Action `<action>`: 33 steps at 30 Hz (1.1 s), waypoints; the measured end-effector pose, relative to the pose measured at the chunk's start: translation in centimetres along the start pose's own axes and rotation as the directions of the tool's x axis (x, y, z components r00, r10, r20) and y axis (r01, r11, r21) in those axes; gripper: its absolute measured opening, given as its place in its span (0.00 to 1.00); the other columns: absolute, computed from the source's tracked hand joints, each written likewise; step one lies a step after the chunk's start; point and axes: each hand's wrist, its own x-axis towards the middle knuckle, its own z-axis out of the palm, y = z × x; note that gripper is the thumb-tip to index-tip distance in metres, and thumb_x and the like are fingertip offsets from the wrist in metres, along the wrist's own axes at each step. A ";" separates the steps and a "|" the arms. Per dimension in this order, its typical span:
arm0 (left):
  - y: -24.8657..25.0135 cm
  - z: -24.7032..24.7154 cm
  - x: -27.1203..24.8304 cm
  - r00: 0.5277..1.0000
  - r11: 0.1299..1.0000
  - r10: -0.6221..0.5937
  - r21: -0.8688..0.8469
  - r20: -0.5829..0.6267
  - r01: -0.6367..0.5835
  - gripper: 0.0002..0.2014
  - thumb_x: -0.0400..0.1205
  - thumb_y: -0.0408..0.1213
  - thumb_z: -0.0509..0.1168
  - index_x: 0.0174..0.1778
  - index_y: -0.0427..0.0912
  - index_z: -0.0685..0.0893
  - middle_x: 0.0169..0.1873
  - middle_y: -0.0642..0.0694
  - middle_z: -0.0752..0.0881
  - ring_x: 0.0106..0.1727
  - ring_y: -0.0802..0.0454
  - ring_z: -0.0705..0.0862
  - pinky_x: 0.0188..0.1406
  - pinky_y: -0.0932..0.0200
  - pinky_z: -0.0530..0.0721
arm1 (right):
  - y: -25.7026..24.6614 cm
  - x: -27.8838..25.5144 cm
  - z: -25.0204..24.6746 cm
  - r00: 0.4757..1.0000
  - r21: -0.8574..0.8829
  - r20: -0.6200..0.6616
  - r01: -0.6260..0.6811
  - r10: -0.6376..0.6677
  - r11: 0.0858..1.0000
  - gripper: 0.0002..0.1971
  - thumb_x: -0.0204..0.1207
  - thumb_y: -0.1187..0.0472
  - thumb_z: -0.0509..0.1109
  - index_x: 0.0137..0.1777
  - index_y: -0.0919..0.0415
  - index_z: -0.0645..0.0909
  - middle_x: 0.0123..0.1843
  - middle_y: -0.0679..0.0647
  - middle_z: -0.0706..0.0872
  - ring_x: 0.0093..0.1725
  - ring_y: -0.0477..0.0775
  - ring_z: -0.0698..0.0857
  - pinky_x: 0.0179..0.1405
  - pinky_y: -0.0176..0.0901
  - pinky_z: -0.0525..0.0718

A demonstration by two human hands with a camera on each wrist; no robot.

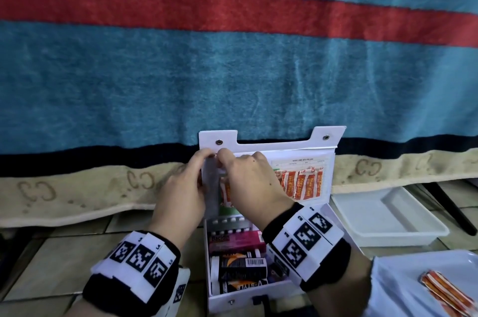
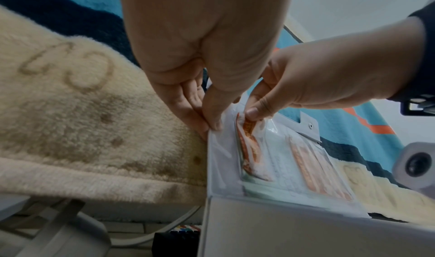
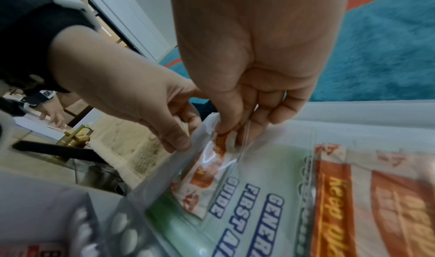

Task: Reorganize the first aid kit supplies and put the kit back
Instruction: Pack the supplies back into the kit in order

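I have an orange-and-white sachet [image 3: 207, 169] halfway into the clear sleeve [image 2: 221, 156] on the inside of the raised lid [image 1: 269, 144] of the first aid kit [image 1: 248, 296], at the sleeve's left end, over the printed first aid guide. My right hand [image 1: 254, 182] pinches the sachet's top edge between thumb and curled fingers [image 3: 226, 129]; my left hand [image 1: 181, 187] pinches the sleeve's left lip and pulls it away from the lid, so the mouth gapes. To do this well I judge I should keep that lip taut and outward, feed the sachet straight down rather than at a slant (the film looks clingy and the sachet is already crumpling), and let go only once its top edge is below the lip. More sachets [image 1: 302, 183] sit in the sleeve to the right. Below, the kit's base on the tiled floor holds a blister pack and boxes. A white tray [image 1: 413, 236] lies to the right; nearer, a second tray [image 1: 403, 272] carries loose sachets [image 1: 445, 290]. A striped blanket [image 1: 232, 83] hangs beyond.
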 end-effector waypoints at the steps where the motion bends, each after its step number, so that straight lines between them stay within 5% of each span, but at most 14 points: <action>1: 0.0 0.0 0.0 1.000 1.000 -0.001 0.008 0.001 0.001 0.33 0.73 0.23 0.62 0.66 0.64 0.69 0.38 0.46 0.83 0.41 0.42 0.83 0.41 0.49 0.83 | -0.1 0.1 0.1 1.000 -0.009 0.004 -0.006 0.006 1.000 0.20 0.71 0.71 0.58 0.62 0.57 0.67 0.46 0.55 0.88 0.51 0.62 0.85 0.58 0.51 0.70; 6: -0.4 0.0 0.0 0.999 0.999 -0.030 0.028 0.013 0.030 0.32 0.75 0.23 0.62 0.67 0.63 0.70 0.37 0.49 0.80 0.41 0.48 0.81 0.42 0.53 0.81 | 0.9 0.0 -0.7 0.993 0.017 -0.072 -0.097 0.098 0.995 0.12 0.75 0.61 0.65 0.58 0.54 0.76 0.51 0.53 0.87 0.58 0.58 0.81 0.59 0.50 0.69; 12: 0.0 -0.2 -1.6 0.998 0.974 0.040 0.224 -0.053 -0.027 0.30 0.78 0.30 0.67 0.74 0.57 0.71 0.49 0.50 0.69 0.58 0.46 0.72 0.60 0.52 0.72 | 5.6 -4.8 -4.1 0.936 0.213 -0.180 -0.263 0.302 0.941 0.06 0.72 0.54 0.71 0.48 0.49 0.82 0.48 0.48 0.90 0.55 0.55 0.84 0.61 0.48 0.75; 14: 0.9 -0.5 -2.2 0.997 0.965 0.010 0.261 -0.077 0.010 0.24 0.77 0.30 0.69 0.69 0.51 0.78 0.52 0.45 0.72 0.61 0.43 0.71 0.61 0.50 0.72 | 7.5 -7.5 -4.7 0.914 0.256 -0.184 -0.309 0.360 0.916 0.04 0.69 0.56 0.74 0.41 0.49 0.82 0.40 0.47 0.90 0.48 0.55 0.87 0.55 0.50 0.81; 17: 2.5 -0.7 -3.4 0.998 0.959 -0.053 0.277 -0.036 0.061 0.24 0.77 0.32 0.69 0.69 0.50 0.78 0.59 0.42 0.75 0.65 0.42 0.72 0.64 0.49 0.75 | 10.8 -11.7 -5.1 0.879 0.329 -0.139 -0.393 0.456 0.859 0.10 0.67 0.60 0.78 0.33 0.48 0.79 0.29 0.39 0.82 0.36 0.48 0.85 0.39 0.40 0.79; 22: 5.4 -0.1 -4.7 0.994 0.960 -0.095 0.269 0.061 0.075 0.21 0.76 0.35 0.71 0.65 0.50 0.81 0.52 0.46 0.77 0.56 0.44 0.79 0.58 0.49 0.80 | 17.9 -19.0 -4.9 0.729 0.368 -0.102 -0.605 0.677 0.706 0.08 0.66 0.62 0.79 0.32 0.53 0.82 0.29 0.48 0.86 0.34 0.55 0.83 0.31 0.40 0.72; 26: 9.0 3.0 -5.8 0.961 0.960 -0.050 0.279 0.272 -0.029 0.13 0.79 0.38 0.68 0.59 0.51 0.83 0.48 0.49 0.79 0.46 0.52 0.78 0.50 0.57 0.80 | 23.6 -24.5 -3.0 0.610 0.222 0.087 -0.783 0.788 0.581 0.09 0.65 0.63 0.80 0.35 0.54 0.80 0.34 0.54 0.87 0.36 0.57 0.82 0.36 0.42 0.73; 28: 10.9 5.1 -6.4 0.910 0.958 -0.037 0.275 0.412 -0.085 0.09 0.80 0.41 0.66 0.56 0.54 0.82 0.51 0.51 0.81 0.47 0.54 0.79 0.50 0.57 0.80 | 25.4 -26.6 -1.8 0.609 0.036 0.292 -0.778 0.738 0.628 0.08 0.68 0.56 0.78 0.43 0.53 0.82 0.47 0.54 0.89 0.45 0.54 0.85 0.42 0.40 0.78; 30: 12.5 6.9 -7.0 0.859 0.957 -0.035 0.266 0.511 -0.119 0.08 0.80 0.46 0.67 0.54 0.55 0.83 0.50 0.53 0.81 0.48 0.55 0.80 0.50 0.58 0.79 | 25.9 -27.6 -1.1 0.617 -0.061 0.498 -0.676 0.609 0.734 0.13 0.74 0.53 0.72 0.58 0.55 0.83 0.52 0.47 0.86 0.45 0.43 0.82 0.42 0.28 0.74; 33: 13.3 8.7 -7.6 0.826 0.951 -0.087 0.294 0.557 -0.098 0.05 0.77 0.45 0.71 0.47 0.53 0.87 0.45 0.55 0.85 0.46 0.57 0.83 0.50 0.59 0.83 | 25.9 -27.6 -0.7 0.609 -0.020 0.542 -0.679 0.579 0.734 0.17 0.78 0.51 0.66 0.62 0.58 0.82 0.57 0.50 0.86 0.47 0.46 0.80 0.43 0.30 0.71</action>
